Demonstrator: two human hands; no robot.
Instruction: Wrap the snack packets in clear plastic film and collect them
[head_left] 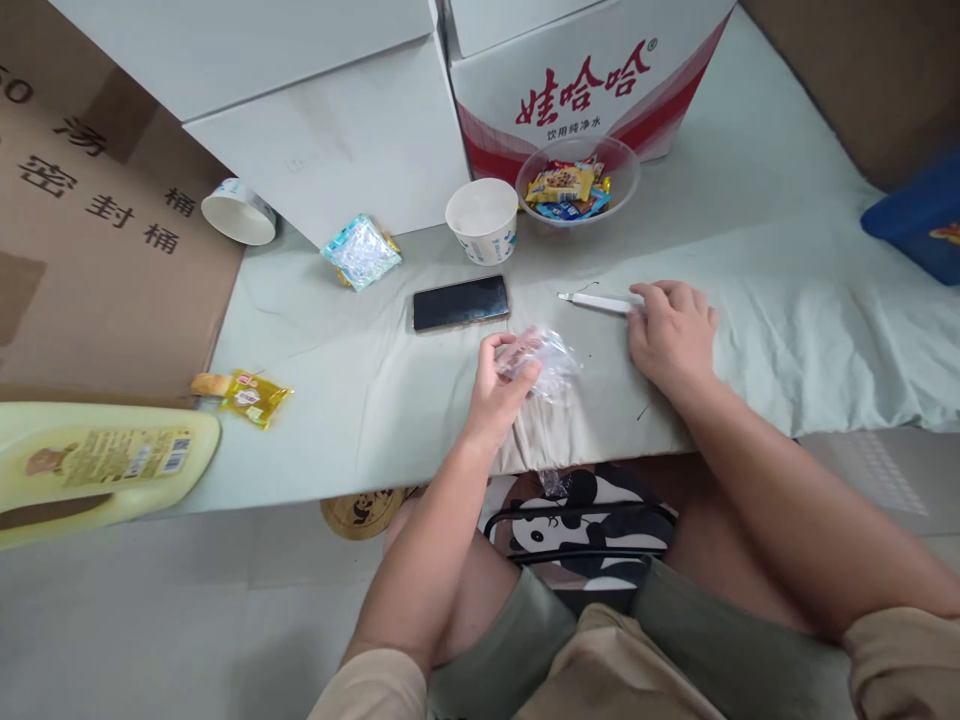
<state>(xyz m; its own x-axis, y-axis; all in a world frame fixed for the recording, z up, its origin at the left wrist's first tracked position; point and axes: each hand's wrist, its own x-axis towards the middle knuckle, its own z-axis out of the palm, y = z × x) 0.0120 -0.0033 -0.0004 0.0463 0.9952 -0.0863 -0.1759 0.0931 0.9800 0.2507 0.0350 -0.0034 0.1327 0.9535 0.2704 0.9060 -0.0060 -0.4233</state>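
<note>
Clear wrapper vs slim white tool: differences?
The wrapper is transparent and crumpled; the tool is opaque and straight. The left hand grips the wrapper, while the tool's far end meets the right hand; whether it's gripped is unclear. Both are at a hand.

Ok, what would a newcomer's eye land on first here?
Probably the white box at the back, with its bold red lettering. Next, the clear bowl of bright snack packets in front of it, then the crinkled clear plastic held in the left hand, near the front edge.
</note>
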